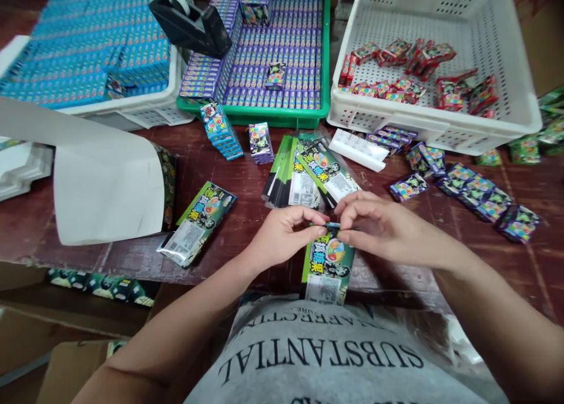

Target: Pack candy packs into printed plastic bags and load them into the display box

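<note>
Both hands meet at the top end of a green and black printed candy pouch (pixel 330 260), which lies at the table's front edge against my shirt. My left hand (pixel 288 234) pinches the pouch's upper edge between thumb and fingers. From the other side, my right hand (pixel 374 225) grips the same edge with thumb and forefinger. A thin bluish strip shows between the fingertips; I cannot tell whether it is the pouch's edge or something in its mouth. Just beyond my hands lies a fanned stack of similar flat pouches (pixel 293 172). Another pouch (pixel 198 222), looking fuller, rests to the left.
Blue boxes fill a white crate (pixel 145 107) at back left. A green crate (pixel 286 115) holds purple boxes; a black tape dispenser (pixel 191 25) sits at its corner. Red boxes lie in a white crate (pixel 432 125). Small boxes (pixel 476 189) line the right side.
</note>
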{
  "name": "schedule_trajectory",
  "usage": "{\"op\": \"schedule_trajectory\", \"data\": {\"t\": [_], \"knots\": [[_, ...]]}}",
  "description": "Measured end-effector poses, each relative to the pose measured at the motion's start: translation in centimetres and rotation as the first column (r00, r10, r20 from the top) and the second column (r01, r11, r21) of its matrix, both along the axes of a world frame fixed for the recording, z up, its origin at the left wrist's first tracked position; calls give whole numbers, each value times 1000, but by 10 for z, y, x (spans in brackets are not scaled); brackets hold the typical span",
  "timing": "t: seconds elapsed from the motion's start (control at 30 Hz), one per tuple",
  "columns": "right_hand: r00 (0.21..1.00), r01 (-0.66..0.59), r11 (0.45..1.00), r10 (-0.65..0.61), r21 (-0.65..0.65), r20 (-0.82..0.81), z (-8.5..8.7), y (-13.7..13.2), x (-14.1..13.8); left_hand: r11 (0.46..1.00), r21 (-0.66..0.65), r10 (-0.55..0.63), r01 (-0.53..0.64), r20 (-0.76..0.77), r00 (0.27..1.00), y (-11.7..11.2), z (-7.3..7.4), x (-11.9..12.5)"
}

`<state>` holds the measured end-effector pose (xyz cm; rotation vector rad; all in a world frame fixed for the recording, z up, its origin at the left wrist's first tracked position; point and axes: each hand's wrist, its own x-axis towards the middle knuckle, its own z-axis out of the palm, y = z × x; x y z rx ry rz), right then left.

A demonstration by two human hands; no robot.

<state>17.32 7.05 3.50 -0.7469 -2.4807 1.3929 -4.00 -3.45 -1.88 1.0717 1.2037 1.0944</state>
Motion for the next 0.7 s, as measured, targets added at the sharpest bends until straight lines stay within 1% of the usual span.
{"op": "schedule_trajectory", "data": {"t": [0.03,0.1,0.17,0.2,0.27,0.33,0.37,0.4,0.47,0.53,0.57,0.6,0.63,0.67,0.7], "knots": [[999,-18,999,16,46,31,-1,1,-4,1000,5,-1,1,-1,1000,0,0,1],[997,19,988,-30,153,70,-5,-2,-9,1000,7,6,-6,-10,1000,-2,1,2],[994,74,966,-92,248,60,-10,-7,-9,1000,4,24,-24,-18,1000,-5,1,2],[994,85,954,-101,287,42,-12,-11,-8,999,3,35,-35,-18,999,-7,2,1],[997,65,941,-76,333,20,-18,-16,-3,998,17,55,-55,-3,998,-16,4,-1],[999,18,945,-32,325,36,-27,-18,-1,997,47,61,-61,-3,998,-30,5,-3],[999,16,953,-30,301,45,-33,-17,-4,996,55,68,-66,-34,997,-38,6,-2],[998,27,963,-41,267,45,-38,-17,-10,995,59,84,-79,-89,992,-47,6,-1],[998,56,980,-59,191,12,-44,-18,-33,991,47,134,-127,-243,961,-62,4,6],[998,49,989,-44,140,-41,-43,-24,-67,972,35,225,-230,-395,891,-73,2,10],[997,35,991,-26,128,-73,-41,-26,-84,955,46,278,-291,-468,839,-75,2,9],[994,32,992,-19,124,-109,-39,-29,-101,934,77,332,-349,-547,768,-76,3,3],[989,36,991,-18,125,-147,-38,-29,-114,912,125,377,-391,-633,676,-75,5,-8],[984,53,988,-27,146,-178,-38,-28,-124,893,186,409,-411,-716,565,-73,8,-23],[982,74,978,-37,198,-184,-41,-25,-128,886,246,418,-392,-791,446,-70,11,-43]]}}
